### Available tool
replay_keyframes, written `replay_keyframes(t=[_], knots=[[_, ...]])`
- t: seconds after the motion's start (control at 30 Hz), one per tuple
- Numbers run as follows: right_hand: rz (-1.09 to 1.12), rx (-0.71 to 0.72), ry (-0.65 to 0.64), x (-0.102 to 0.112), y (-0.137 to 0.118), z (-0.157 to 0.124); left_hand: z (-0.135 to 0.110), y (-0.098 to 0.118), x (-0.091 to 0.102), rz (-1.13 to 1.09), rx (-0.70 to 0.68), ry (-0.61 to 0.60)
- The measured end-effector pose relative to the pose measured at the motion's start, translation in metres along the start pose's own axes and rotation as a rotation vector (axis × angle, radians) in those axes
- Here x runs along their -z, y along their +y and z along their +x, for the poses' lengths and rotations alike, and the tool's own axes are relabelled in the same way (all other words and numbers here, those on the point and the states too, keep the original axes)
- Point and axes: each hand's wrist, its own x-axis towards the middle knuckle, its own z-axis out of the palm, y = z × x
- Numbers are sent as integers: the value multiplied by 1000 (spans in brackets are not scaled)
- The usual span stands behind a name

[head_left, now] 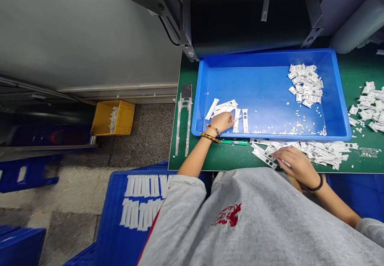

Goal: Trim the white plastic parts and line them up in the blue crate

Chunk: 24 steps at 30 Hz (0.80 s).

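My left hand (pixel 222 122) is over the front left of a blue tray (pixel 261 94), fingers curled closed on a small white plastic piece (pixel 238 118) that sticks out to the right. Just beside it, two long white plastic strips with cut-outs (pixel 245 121) lie side by side, and several more white strips (pixel 225 106) are bunched behind. My right hand (pixel 294 163) is at the bench's front edge, thumb and fingers bent together at a white strip (pixel 265 157) next to a pile of similar strips (pixel 327 152). Its fingertips partly hide what they pinch.
Small white clips (pixel 306 84) are heaped in the tray's right side, with more clips (pixel 370 106) on the green bench. A green pen (pixel 234 142) lies before the tray. A dark conveyor belt (pixel 240 22) stands behind. At left are a blue crate (pixel 114 206) and yellow bin (pixel 126 118).
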Motion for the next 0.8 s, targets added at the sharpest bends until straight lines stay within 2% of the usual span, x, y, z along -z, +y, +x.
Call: replay_keyframes(t=[0.1,0.2,0.3,0.37,0.47,0.57,0.63,0.7,0.8], knots=[[71,0,60,13,0,22,-5,-6,9,-136,-25,80],[11,33,59,22,13,62,-12,-7,15,-301,-32,137],[-110,104,-79,16,35,115,-20,0,17,-747,-1,145],[-160,196,-211,1,50,148,-26,7,17,-1064,17,134],[-153,337,-405,-29,64,182,-33,15,17,-1322,25,106],[-118,395,-470,-50,68,192,-39,19,17,-1455,30,87],[-96,385,-471,-53,68,190,-44,20,16,-1477,34,87],[-69,337,-447,-48,66,185,-48,22,15,-1478,29,100],[-32,220,-378,-28,58,178,-50,24,13,-1521,36,124]])
